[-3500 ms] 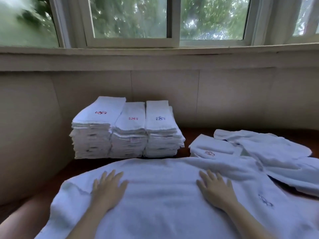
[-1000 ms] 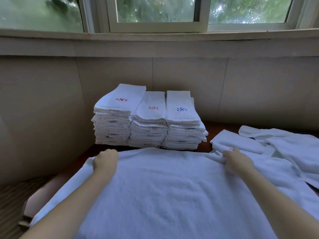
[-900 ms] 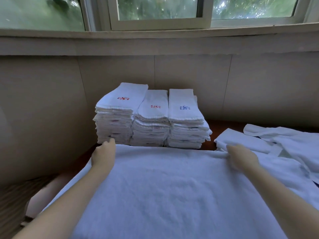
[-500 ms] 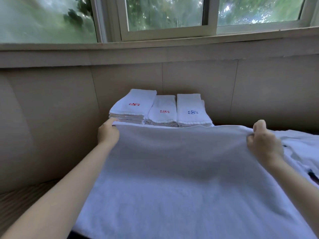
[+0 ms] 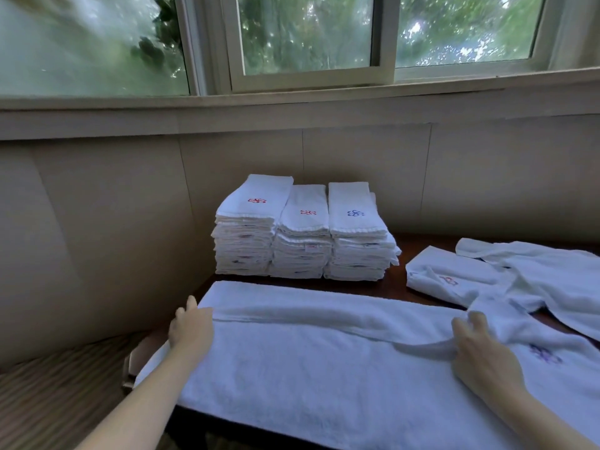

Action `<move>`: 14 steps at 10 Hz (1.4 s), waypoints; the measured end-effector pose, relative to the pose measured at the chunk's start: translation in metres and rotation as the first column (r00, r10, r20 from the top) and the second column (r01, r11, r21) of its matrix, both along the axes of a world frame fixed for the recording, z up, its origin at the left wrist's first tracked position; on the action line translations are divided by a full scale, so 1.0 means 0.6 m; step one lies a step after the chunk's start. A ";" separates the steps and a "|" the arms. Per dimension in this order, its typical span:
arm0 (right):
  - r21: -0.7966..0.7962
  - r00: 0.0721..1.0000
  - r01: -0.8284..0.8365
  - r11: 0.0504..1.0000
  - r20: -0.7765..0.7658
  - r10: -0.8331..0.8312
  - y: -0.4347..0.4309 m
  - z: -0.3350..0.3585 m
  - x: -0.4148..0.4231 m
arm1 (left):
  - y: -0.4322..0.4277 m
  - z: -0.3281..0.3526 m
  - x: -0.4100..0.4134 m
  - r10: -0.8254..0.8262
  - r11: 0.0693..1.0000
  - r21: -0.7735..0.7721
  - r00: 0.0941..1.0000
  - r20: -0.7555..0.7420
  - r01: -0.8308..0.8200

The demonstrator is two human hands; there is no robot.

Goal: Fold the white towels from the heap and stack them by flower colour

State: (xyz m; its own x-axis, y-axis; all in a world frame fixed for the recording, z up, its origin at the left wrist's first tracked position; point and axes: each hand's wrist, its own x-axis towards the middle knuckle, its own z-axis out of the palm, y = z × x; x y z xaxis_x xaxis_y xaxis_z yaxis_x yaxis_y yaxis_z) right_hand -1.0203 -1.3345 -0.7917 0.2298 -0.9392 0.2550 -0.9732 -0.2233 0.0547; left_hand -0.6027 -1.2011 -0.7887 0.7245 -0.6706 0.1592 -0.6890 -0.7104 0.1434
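nearest the camera a white towel [image 5: 308,362] lies spread across the worktop [image 5: 394,287], its far edge brought toward the near side so that a doubled flap lies over the lower layer, with a soft ridge running left to right. the left hand [image 5: 191,326] holds the flap's left end, fingers curled over the edge and thumb up beside it. the right hand [image 5: 483,352] grips the flap's right end, where the cloth bunches under its curled fingers. just right of that hand a purple flower [image 5: 545,354] shows on the lower layer. the towel looks light, thick and limp: it will sag in the middle unless both ends are held taut, and it will not slip, since terry clings to itself. i judge the best hold to be a pinch at the two corners of the folded edge, pulled apart a little to flatten the ridge before the next fold. beyond the right hand lies the heap [image 5: 535,277] of loose towels, one showing a reddish flower; they overlap each other and reach the spread towel's right end. farther back, against the wall, three stacks stand touching side by side: the left stack [image 5: 250,235] and the middle stack [image 5: 303,235] are topped by red flowers, the right stack [image 5: 357,235] by a blue one. above them runs a window [image 5: 305,37].
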 end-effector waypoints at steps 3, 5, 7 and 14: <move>0.155 0.728 0.117 0.981 0.659 -0.191 -0.017 0.010 -0.023 | -0.153 0.025 -0.279 -0.447 0.886 0.084 0.888 -0.111 0.456; 0.391 0.325 0.124 0.912 0.853 -0.409 -0.050 0.017 -0.077 | -0.215 0.014 -0.482 -0.740 0.643 -0.025 0.613 -0.278 0.765; 0.240 0.357 0.344 0.908 0.861 -0.363 -0.105 0.043 -0.177 | -0.246 -0.016 -0.547 -0.861 0.489 -0.174 0.442 -0.250 0.855; 0.462 0.091 0.097 0.882 0.878 -0.470 -0.108 0.027 -0.298 | -0.210 -0.036 -0.580 -0.981 0.083 -0.225 0.119 0.152 0.971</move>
State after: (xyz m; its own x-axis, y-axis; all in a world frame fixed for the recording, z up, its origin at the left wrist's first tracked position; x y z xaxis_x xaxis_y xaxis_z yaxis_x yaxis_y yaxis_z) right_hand -1.1992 -1.3994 -0.7754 -0.3226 -0.9251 -0.2002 -0.1642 0.2630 -0.9507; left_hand -0.9505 -1.3274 -0.8100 -0.5316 -0.7388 0.4142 -0.7420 0.6421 0.1929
